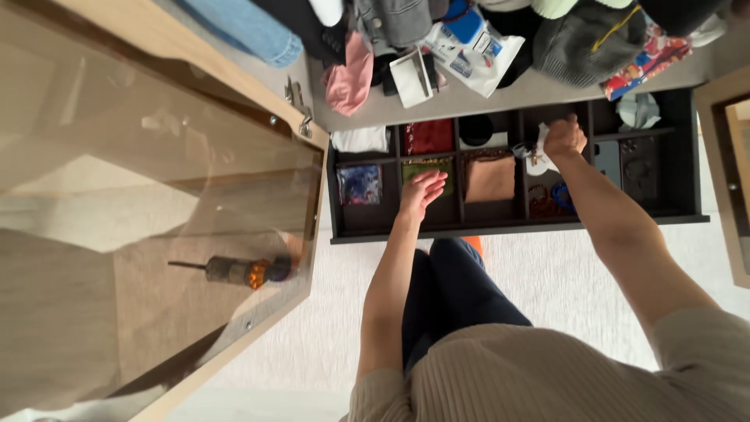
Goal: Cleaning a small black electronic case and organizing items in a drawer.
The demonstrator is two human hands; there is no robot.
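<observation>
1. The left hand [420, 194] hovers open, fingers spread, over a dark divided drawer [687, 156] at centre frame, holding nothing
2. The right hand [564, 137], upper right of centre, is clenched on a white cloth [537, 160] above a drawer compartment
3. Between the hands lies a brown folded cloth [490, 177]
</observation>
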